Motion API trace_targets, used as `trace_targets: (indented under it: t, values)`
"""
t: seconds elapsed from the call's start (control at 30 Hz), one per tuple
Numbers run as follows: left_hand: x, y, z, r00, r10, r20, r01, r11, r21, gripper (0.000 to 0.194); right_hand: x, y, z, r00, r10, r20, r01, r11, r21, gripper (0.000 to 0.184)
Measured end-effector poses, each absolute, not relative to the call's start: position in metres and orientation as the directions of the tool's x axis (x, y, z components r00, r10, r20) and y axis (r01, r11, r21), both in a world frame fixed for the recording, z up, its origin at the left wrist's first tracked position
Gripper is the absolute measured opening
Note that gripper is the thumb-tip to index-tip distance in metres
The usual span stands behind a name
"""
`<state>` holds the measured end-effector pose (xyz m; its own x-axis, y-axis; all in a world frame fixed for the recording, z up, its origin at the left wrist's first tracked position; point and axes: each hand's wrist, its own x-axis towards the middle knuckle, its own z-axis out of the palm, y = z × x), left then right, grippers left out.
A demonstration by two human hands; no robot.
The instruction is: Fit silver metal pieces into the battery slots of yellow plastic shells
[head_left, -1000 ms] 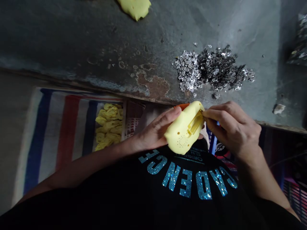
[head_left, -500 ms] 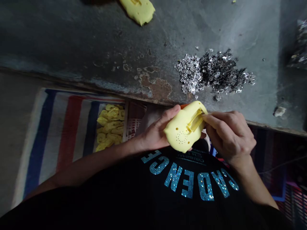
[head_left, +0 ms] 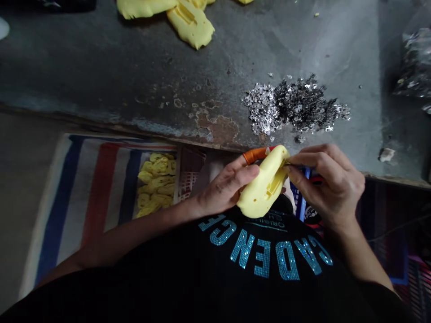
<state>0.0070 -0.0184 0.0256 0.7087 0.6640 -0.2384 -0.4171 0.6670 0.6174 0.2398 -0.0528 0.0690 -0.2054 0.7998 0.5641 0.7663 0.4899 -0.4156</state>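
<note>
Yellow casing held in both hands at the edge of the worn concrete surface.
The casing is clenched by the left hand, and a thin pin is pinched at its end by the right hand. Metal scraps and further casings are lying on the surface; a striped mat bearing yellow pieces is spread below it.

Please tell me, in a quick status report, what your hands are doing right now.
Left hand gripping yellow plastic casing. Right hand pinching thin dark piece at casing's slot. Orange part behind casing. Silver metal flakes nearby, not touching.
</note>
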Motion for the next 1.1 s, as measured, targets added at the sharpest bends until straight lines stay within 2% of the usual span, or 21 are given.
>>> trace_targets:
  t: [0.2, 0.33, 0.47, 0.6, 0.77, 0.9, 1.0, 1.1]
  values:
    - [0.005, -0.024, 0.018, 0.725, 0.661, -0.194, -0.427, 0.651, 0.628, 0.06, 0.242, -0.049, 0.071, -0.233, 0.828, 0.51, 0.764, 0.48, -0.431, 0.021]
    - [0.008, -0.02, 0.023, 0.725, 0.65, -0.228, -0.421, 0.68, 0.6, 0.063, 0.246, -0.046, 0.069, -0.229, 0.832, 0.506, 0.652, 0.517, -0.555, 0.017]
    - [0.012, -0.018, 0.026, 0.757, 0.622, -0.202, -0.42, 0.7, 0.578, 0.063, 0.248, -0.048, 0.067, -0.151, 0.879, 0.452, 0.575, 0.45, -0.684, 0.018]
    - [0.009, -0.024, 0.02, 0.739, 0.64, -0.209, -0.432, 0.689, 0.582, 0.061, 0.249, -0.051, 0.067, -0.122, 0.897, 0.426, 0.576, 0.413, -0.705, 0.018]
    - [0.008, -0.025, 0.014, 0.745, 0.628, -0.225, -0.406, 0.694, 0.594, 0.072, 0.247, -0.051, 0.067, -0.165, 0.871, 0.463, 0.656, 0.447, -0.608, 0.018]
    - [0.009, -0.019, 0.013, 0.759, 0.595, -0.266, -0.372, 0.731, 0.573, 0.079, 0.247, -0.056, 0.059, -0.145, 0.805, 0.576, 0.712, 0.489, -0.503, 0.023]
    - [0.004, -0.016, 0.012, 0.758, 0.569, -0.32, -0.314, 0.747, 0.585, 0.081, 0.25, -0.062, 0.05, -0.164, 0.746, 0.645, 0.785, 0.495, -0.373, 0.032]
    - [0.001, -0.015, 0.01, 0.781, 0.534, -0.325, -0.283, 0.766, 0.577, 0.085, 0.254, -0.065, 0.044, -0.262, 0.719, 0.644, 0.819, 0.518, -0.245, 0.038]
